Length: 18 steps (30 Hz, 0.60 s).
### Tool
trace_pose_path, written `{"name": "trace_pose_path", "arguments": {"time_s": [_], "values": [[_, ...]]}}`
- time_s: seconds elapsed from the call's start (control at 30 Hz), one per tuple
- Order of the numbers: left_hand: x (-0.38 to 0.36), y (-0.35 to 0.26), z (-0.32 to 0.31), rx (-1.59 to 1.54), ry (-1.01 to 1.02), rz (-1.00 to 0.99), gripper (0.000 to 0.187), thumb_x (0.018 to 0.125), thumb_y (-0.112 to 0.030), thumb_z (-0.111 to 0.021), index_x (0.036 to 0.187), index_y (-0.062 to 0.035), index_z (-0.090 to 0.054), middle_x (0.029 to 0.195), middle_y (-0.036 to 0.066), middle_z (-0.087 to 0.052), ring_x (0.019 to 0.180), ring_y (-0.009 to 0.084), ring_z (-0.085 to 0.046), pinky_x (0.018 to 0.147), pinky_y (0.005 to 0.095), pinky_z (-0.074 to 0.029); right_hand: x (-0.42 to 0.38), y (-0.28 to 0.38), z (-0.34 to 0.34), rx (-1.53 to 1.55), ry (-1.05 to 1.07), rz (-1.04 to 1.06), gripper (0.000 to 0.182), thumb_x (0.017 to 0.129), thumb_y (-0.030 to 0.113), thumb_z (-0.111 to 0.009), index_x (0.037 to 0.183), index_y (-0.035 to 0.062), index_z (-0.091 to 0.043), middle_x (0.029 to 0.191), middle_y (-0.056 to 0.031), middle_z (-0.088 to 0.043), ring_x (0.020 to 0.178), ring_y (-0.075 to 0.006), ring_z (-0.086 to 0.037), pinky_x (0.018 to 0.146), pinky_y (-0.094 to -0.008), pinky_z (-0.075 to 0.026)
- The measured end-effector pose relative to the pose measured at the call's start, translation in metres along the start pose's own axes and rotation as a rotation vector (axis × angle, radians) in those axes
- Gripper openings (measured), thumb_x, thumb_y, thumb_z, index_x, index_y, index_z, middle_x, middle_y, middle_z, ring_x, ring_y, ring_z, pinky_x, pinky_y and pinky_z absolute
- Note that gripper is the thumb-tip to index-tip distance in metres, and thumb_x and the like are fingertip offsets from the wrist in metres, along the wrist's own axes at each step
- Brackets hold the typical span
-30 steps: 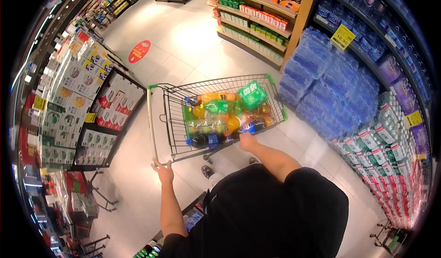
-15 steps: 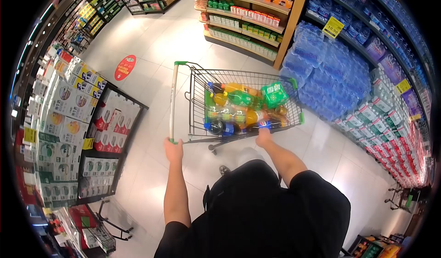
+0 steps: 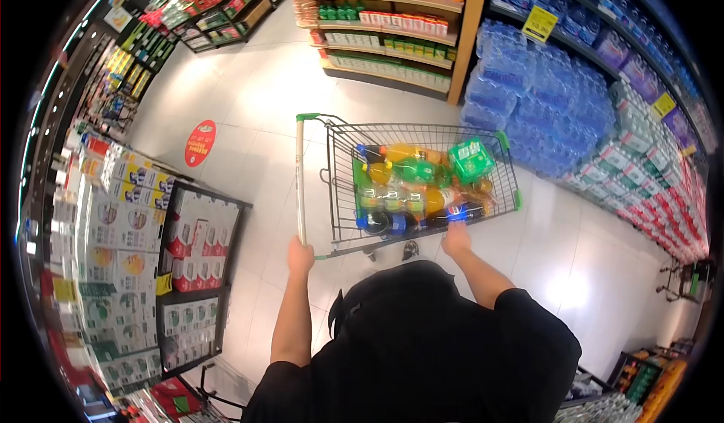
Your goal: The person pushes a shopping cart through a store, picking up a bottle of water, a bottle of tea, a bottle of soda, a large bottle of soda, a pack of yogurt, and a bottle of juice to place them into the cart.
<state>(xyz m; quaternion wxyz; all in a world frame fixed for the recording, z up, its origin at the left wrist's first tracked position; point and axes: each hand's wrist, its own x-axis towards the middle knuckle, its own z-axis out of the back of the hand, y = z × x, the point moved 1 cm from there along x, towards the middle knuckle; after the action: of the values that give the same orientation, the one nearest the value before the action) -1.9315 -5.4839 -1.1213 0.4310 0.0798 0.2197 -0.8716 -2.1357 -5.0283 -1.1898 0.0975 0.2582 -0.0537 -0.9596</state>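
Observation:
A wire shopping cart (image 3: 423,132) with green corners stands crosswise before me. My left hand (image 3: 300,256) is closed around the near end of its handle bar (image 3: 299,182). My right hand (image 3: 456,240) is closed on the cart's near side rim, beside the bottles. Inside lie several drink bottles: orange ones (image 3: 407,153), a green one (image 3: 415,170) and dark ones with blue labels (image 3: 387,222). A green wrapped pack (image 3: 471,159) sits at the far right corner of the cart.
Blue bottled-water packs (image 3: 528,99) are stacked right of the cart, with red and white packs (image 3: 648,204) beyond. A wooden shelf (image 3: 388,35) stands ahead. Stacked cartons (image 3: 121,257) fill a display at left. A red oval sticker (image 3: 200,143) marks the floor.
The cart and both hands have shifted slightly right and down in view. The shelves and cartons have shifted too, as my viewpoint moved. Both hands keep their hold.

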Motion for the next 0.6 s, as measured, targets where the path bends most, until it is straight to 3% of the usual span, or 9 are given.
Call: {"name": "trace_pose_path", "arguments": {"time_s": [0.2,0.37,0.43,0.53,0.6], "values": [[0.065,-0.030,0.007,-0.043,0.043,-0.081,0.039,0.091,-0.018,-0.067,0.123,0.0006,-0.054,0.113,0.027,-0.067,0.106,0.0463,-0.066,0.090,0.0543,-0.053,-0.019,0.014,0.012,0.029,0.034,-0.093,0.042,0.091,0.018,-0.061,0.131,0.0040,-0.059,0.144,-0.0157,-0.055,0.144,-0.0312,-0.044,0.110,-0.0446,-0.049],[0.125,-0.047,0.016,-0.074,0.062,-0.248,0.044,0.092,-0.021,-0.069,0.125,0.0019,-0.053,0.108,0.027,-0.070,0.102,0.0472,-0.068,0.088,0.0534,-0.055,-0.031,0.028,-0.013,0.076,-0.034,-0.215,0.045,0.087,0.013,-0.061,0.131,0.0029,-0.059,0.145,-0.0182,-0.055,0.142,-0.0342,-0.045,0.114,-0.0455,-0.046],[0.149,-0.049,0.012,-0.086,0.101,-0.300,0.045,0.092,-0.022,-0.070,0.125,0.0023,-0.053,0.105,0.028,-0.071,0.100,0.0472,-0.069,0.087,0.0530,-0.055,-0.041,0.040,-0.018,0.078,-0.068,-0.299,0.052,0.088,0.014,-0.062,0.138,0.0016,-0.056,0.150,-0.0176,-0.052,0.145,-0.0345,-0.042,0.117,-0.0452,-0.043],[0.164,-0.048,0.020,-0.228,0.260,-0.287,0.045,0.092,-0.023,-0.070,0.125,0.0020,-0.052,0.098,0.028,-0.072,0.095,0.0462,-0.071,0.086,0.0519,-0.056,-0.061,0.067,-0.028,0.044,-0.106,-0.360,0.059,0.089,0.016,-0.062,0.146,0.0028,-0.052,0.157,-0.0168,-0.046,0.148,-0.0356,-0.038,0.120,-0.0445,-0.040],[0.147,-0.065,0.051,-0.394,0.450,-0.216,0.041,0.093,-0.023,-0.068,0.122,0.0021,-0.052,0.093,0.027,-0.071,0.091,0.0443,-0.071,0.082,0.0510,-0.057,-0.083,0.107,-0.009,0.009,-0.038,-0.437,0.062,0.089,0.016,-0.062,0.148,0.0032,-0.049,0.161,-0.0175,-0.041,0.144,-0.0384,-0.045,0.117,-0.0468,-0.043]]}}
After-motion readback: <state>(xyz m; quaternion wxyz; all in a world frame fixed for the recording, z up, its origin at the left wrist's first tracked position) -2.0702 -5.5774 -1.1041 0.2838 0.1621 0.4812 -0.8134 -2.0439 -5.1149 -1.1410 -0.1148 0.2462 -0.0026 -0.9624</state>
